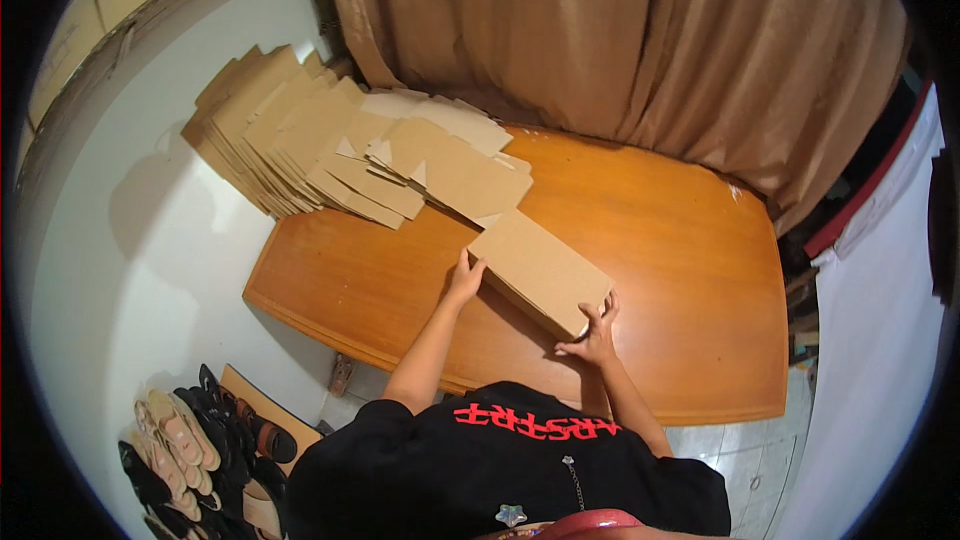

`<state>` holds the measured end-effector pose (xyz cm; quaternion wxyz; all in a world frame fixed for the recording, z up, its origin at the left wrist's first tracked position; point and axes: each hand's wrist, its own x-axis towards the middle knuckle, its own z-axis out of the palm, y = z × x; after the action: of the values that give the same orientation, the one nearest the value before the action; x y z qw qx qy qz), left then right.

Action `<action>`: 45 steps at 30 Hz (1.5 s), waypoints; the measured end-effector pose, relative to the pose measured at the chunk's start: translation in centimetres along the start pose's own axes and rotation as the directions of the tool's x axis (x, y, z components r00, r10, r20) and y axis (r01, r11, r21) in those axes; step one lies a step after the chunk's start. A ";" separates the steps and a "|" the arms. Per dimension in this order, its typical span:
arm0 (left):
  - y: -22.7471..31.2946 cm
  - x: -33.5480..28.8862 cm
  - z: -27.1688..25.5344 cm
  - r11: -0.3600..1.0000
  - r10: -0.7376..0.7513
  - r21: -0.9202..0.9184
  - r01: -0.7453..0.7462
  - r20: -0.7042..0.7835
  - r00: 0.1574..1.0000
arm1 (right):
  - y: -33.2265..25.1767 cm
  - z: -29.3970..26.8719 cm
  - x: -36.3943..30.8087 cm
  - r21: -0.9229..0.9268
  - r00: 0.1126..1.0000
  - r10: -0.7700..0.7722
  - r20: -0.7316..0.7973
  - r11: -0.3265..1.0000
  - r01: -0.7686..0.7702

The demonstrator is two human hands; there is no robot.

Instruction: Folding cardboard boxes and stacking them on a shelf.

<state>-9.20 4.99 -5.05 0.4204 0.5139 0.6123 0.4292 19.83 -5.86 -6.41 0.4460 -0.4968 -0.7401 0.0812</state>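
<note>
A long brown cardboard box point(545, 268) sits at an angle on the wooden table point(690, 340), its broad top face flat and closed over. My left hand point(468, 278) grips its left end, thumb along the near side and the other fingers partly hidden. At the right end, my right hand point(597, 332) is curled around the near corner with its fingers bent over the edge. Just beyond the box's far left corner lie flattened cardboard box blanks point(460, 170), whose nearest sheet comes up to the box.
A fanned stack of cardboard blanks point(275, 125) leans toward the white wall at the table's far left. Behind the table hangs a brown curtain point(520, 30). Several sandals and shoes point(185, 440) are heaped at lower left. White cloth point(880, 290) hangs at the right.
</note>
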 end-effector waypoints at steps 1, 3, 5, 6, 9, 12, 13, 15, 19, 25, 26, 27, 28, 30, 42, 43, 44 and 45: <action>0.0 -0.1 -0.5 1.000 0.006 -0.002 -0.007 -0.023 1.000 | 0.3 0.2 -0.2 0.011 1.000 -0.021 0.003 1.000 0.021; 0.1 -0.1 -1.4 0.998 0.026 -0.052 -0.023 0.060 0.998 | 0.9 0.2 -0.5 0.127 0.989 0.138 0.055 0.981 -0.144; 0.4 0.0 -2.2 0.998 -0.013 -0.062 0.017 0.061 0.998 | 1.2 0.5 0.1 0.180 0.990 0.141 0.004 0.974 -0.140; 0.6 0.0 -2.5 0.998 -0.004 -0.068 0.011 0.101 0.995 | 1.4 0.4 0.5 0.156 0.993 0.120 0.001 0.981 -0.118; 0.8 0.6 -2.9 0.996 -0.011 -0.082 0.022 0.131 0.991 | 1.7 1.2 1.2 0.110 0.998 0.055 -0.010 0.992 -0.054; -0.4 1.4 -3.6 0.992 -0.022 -0.118 0.039 0.146 0.989 | 0.6 2.7 0.3 0.223 0.997 0.065 0.034 0.972 -0.071; -0.6 1.7 -4.0 0.993 -0.012 -0.117 0.028 0.130 0.991 | -0.1 3.1 0.4 0.207 1.000 0.029 -0.006 0.978 -0.027; 0.0 2.4 -4.9 0.975 0.129 -0.201 -0.093 0.176 0.976 | -1.3 4.0 -0.3 0.228 0.996 0.010 -0.092 0.974 0.011; 5.0 5.0 -8.6 0.918 0.339 -0.255 -0.304 0.106 0.935 | -3.8 5.2 4.0 0.348 0.966 -0.002 -0.260 0.933 0.096; 22.8 8.4 -18.4 0.648 0.758 -0.091 -0.756 -0.023 0.652 | -12.1 1.5 25.3 0.105 0.787 -0.295 -0.542 0.905 0.412; 26.3 8.6 -20.4 0.563 0.827 0.075 -0.823 -0.040 0.561 | -13.7 1.1 29.4 0.177 0.757 -0.304 -0.578 0.859 0.481; 28.8 9.1 -22.4 0.454 0.890 0.257 -0.853 -0.081 0.449 | -15.7 0.6 33.7 0.248 0.726 -0.310 -0.613 0.798 0.550; 31.1 9.7 -24.4 0.337 0.940 0.432 -0.836 -0.100 0.327 | -18.8 -0.4 37.7 0.285 0.715 -0.321 -0.621 0.757 0.588; 35.9 10.0 -28.5 0.198 0.979 0.692 -0.695 -0.103 0.177 | -24.9 -2.3 44.8 0.284 0.709 -0.286 -0.645 0.771 0.570; 44.9 14.7 -40.7 0.032 0.981 0.961 0.275 -0.083 0.175 | -49.6 -5.4 71.1 0.242 0.777 0.081 -0.624 0.966 0.094; 44.8 15.3 -40.8 0.038 0.982 0.963 0.268 -0.086 0.169 | -50.5 -5.1 72.3 0.285 0.770 0.095 -0.631 0.952 0.115; 44.7 16.0 -40.9 0.004 0.992 0.934 0.357 -0.047 0.113 | -50.9 -4.7 73.2 0.326 0.764 0.111 -0.635 0.936 0.135; 44.5 16.3 -41.1 -0.026 0.998 0.893 0.449 -0.005 0.068 | -51.5 -3.8 73.6 0.321 0.766 0.107 -0.633 0.937 0.134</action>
<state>-38.47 21.90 47.82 -0.6670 0.4271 0.5638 0.2340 -19.45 26.92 67.49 0.7529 -0.4020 -0.5200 0.0327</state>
